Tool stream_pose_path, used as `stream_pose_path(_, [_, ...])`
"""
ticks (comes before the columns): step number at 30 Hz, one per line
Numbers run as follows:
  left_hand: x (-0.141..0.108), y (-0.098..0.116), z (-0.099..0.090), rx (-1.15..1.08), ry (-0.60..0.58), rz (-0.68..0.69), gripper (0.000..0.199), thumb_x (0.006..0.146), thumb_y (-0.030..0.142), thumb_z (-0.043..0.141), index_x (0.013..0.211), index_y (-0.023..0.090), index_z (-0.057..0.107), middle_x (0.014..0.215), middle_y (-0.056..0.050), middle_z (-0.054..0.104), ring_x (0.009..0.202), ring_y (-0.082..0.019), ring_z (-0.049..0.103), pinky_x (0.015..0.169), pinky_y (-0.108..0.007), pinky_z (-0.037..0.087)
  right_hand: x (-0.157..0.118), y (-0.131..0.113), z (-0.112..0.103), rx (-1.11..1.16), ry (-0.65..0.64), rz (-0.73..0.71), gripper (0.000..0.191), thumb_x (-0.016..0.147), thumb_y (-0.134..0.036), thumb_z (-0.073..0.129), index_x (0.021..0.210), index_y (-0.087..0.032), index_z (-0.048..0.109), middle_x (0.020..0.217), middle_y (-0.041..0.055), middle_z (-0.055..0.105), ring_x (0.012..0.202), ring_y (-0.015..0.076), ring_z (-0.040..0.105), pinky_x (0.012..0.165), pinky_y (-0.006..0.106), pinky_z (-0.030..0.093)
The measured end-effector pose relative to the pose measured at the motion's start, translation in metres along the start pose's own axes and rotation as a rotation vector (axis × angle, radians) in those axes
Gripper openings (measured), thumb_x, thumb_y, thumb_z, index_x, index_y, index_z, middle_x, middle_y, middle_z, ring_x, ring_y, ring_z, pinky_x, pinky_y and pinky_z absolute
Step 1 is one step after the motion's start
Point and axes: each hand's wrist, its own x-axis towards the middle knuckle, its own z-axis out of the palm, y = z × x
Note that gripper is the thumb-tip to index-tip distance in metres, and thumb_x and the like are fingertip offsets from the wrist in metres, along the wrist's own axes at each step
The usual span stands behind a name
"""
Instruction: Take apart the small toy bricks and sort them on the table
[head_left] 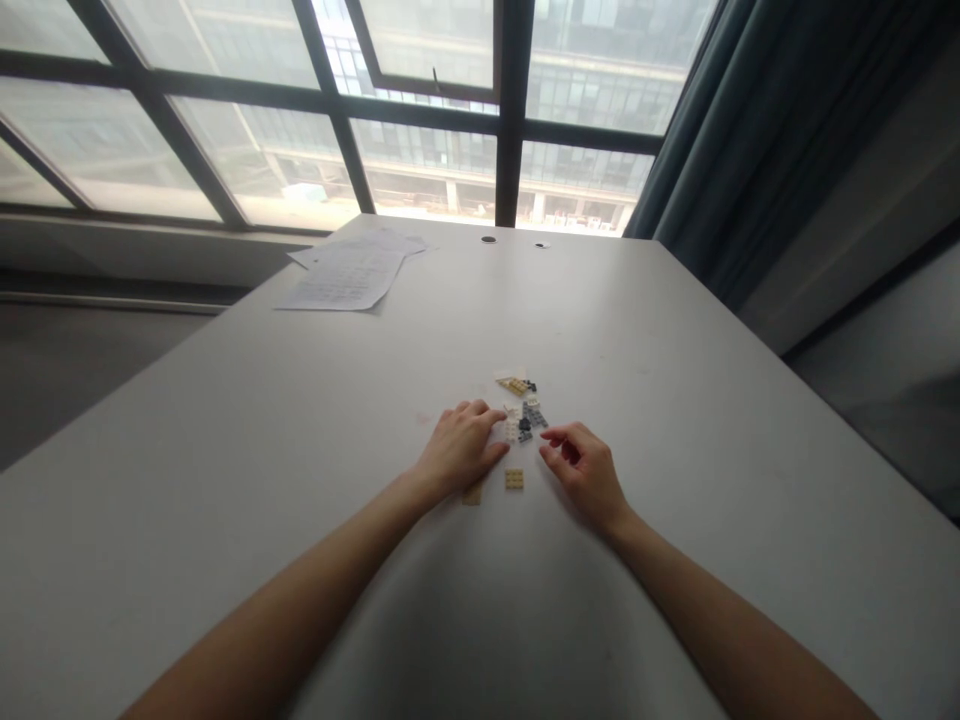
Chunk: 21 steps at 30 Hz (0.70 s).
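My left hand (466, 443) rests palm down on the table, its thumb and index finger apart, at the left edge of a small pile of toy building bricks. Nearest its fingertips are white bricks (512, 430); whether they touch is hard to tell. Grey bricks (534, 414) and a dark grey brick (524, 426) lie between the two hands. Just right of the pile, my right hand (586, 468) has curled fingers, with a gap between thumb and index finger and nothing visible in it. A tan studded plate (514, 479) lies nearer me. Another tan piece (472, 495) is partly hidden under my left wrist.
Beyond the pile lie yellowish tan pieces (514, 385) and a small black piece (531, 386). Printed papers (341, 275) overlap at the far left of the white table (675, 400). Two round cable holes (489, 239) sit near its far edge, before windows and a dark curtain (720, 170).
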Motion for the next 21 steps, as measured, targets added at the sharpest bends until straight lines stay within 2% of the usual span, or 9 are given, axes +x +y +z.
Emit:
stream_pose_path(5, [0.011,0.0,0.009,0.0,0.025,0.017,0.022,0.079,0.031,0.065,0.1,0.024,0.068,0.095,-0.005,0.065,0.091,-0.024,0.06,0.08,-0.038,0.046,0.001,0.001,0.0,0.009,0.004,-0.011,0.013,0.082,-0.025,0.061,0.092,-0.018,0.068,0.079,0.0026,0.061,0.065,0.0148,0.053,0.064,0.028,0.046])
stream_pose_path(9, [0.002,0.01,-0.001,-0.041,0.062,0.025,0.021,0.083,0.03,0.064,0.102,0.023,0.064,0.102,-0.005,0.065,0.098,-0.023,0.058,0.084,-0.037,0.045,0.002,-0.003,-0.001,0.043,0.028,-0.01,0.014,0.082,-0.028,0.063,0.092,-0.019,0.067,0.081,0.0033,0.062,0.066,0.0153,0.053,0.064,0.029,0.046])
stream_pose_path(12, [-0.017,0.024,-0.011,-0.153,0.2,0.083,0.023,0.086,0.033,0.062,0.105,0.021,0.06,0.103,-0.005,0.065,0.099,-0.021,0.057,0.086,-0.036,0.044,-0.003,-0.015,0.001,0.185,-0.011,0.007,0.019,0.082,-0.032,0.065,0.095,-0.019,0.066,0.086,0.0042,0.065,0.07,0.0158,0.055,0.066,0.029,0.047])
stream_pose_path(16, [-0.042,0.038,-0.017,-0.242,0.393,0.173,0.018,0.088,0.03,0.06,0.103,0.019,0.059,0.095,-0.005,0.066,0.091,-0.019,0.057,0.082,-0.034,0.045,-0.012,-0.032,0.008,0.535,-0.181,0.09,0.02,0.087,-0.035,0.059,0.094,-0.019,0.066,0.077,0.0022,0.066,0.07,0.0158,0.06,0.067,0.029,0.05])
stream_pose_path(18, [-0.047,0.041,-0.018,-0.265,0.439,0.201,0.014,0.088,0.027,0.06,0.1,0.02,0.059,0.092,-0.004,0.067,0.087,-0.018,0.058,0.08,-0.033,0.046,-0.015,-0.037,0.011,0.614,-0.201,0.124,0.019,0.087,-0.035,0.06,0.091,-0.018,0.067,0.07,0.0007,0.065,0.065,0.015,0.061,0.064,0.028,0.051])
stream_pose_path(21, [-0.047,0.042,-0.02,-0.334,0.455,0.22,0.011,0.087,0.024,0.061,0.098,0.02,0.059,0.091,-0.004,0.067,0.086,-0.018,0.059,0.08,-0.032,0.047,-0.016,-0.038,0.01,0.596,-0.149,0.135,0.015,0.085,-0.033,0.063,0.088,-0.019,0.068,0.069,0.0002,0.066,0.064,0.0146,0.062,0.063,0.028,0.051])
